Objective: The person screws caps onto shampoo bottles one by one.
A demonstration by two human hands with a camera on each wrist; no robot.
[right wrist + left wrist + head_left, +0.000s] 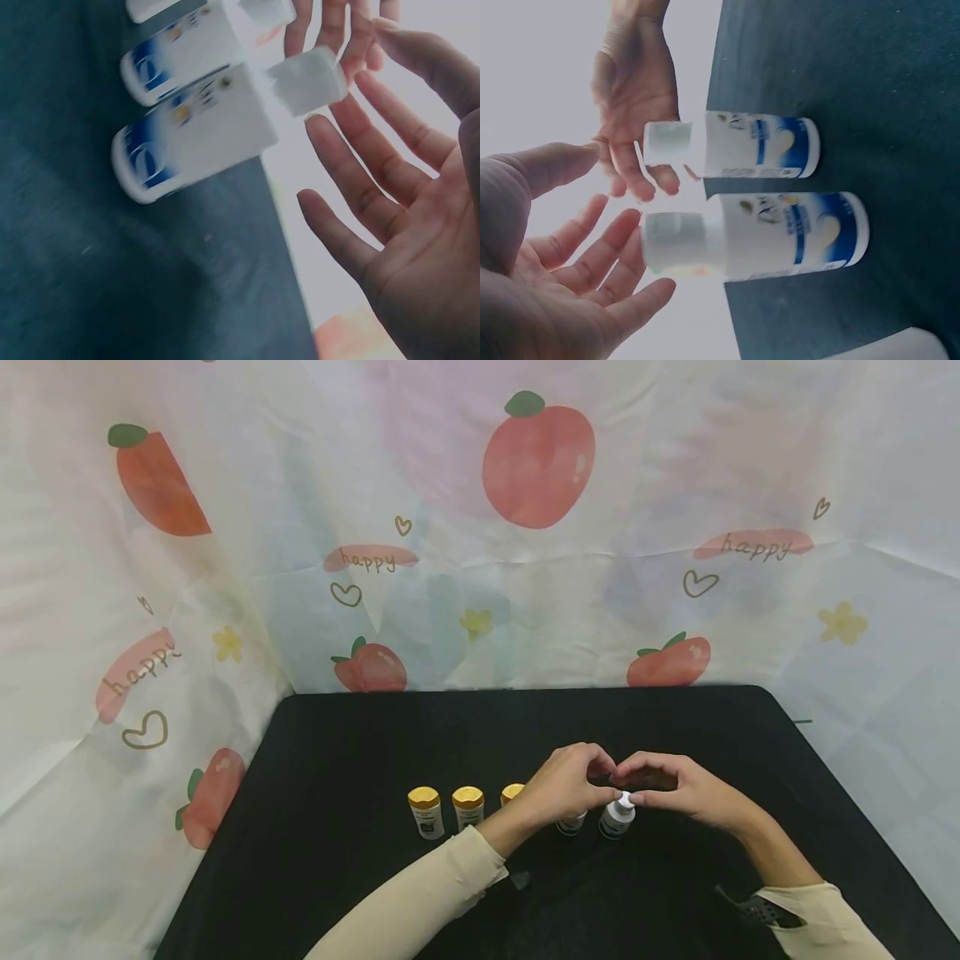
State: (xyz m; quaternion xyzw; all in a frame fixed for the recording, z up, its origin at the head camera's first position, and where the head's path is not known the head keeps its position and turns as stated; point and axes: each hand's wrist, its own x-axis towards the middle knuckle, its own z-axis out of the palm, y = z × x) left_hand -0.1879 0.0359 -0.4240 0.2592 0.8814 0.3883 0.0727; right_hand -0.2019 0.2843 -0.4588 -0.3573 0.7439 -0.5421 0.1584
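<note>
Two white bottles with white caps stand side by side; the right one (617,820) is fully seen, while the left one (572,824) is partly behind my left hand (564,785). Blue bands run round their lower labels. My left hand has its fingers spread beside the caps, thumb tip close to the right bottle's cap in the head view. From the other side, my right hand (686,792) reaches in with loosely bent fingers near that same cap (307,81). The fingertips of both hands come close together above the bottles, and neither hand grips anything.
Left of the white bottles, three yellow-capped bottles (426,814) stand in the same row, one mostly hidden by my left hand. The black table (360,735) ends at a printed fabric backdrop (450,485). A dark strap (765,910) shows at my right cuff.
</note>
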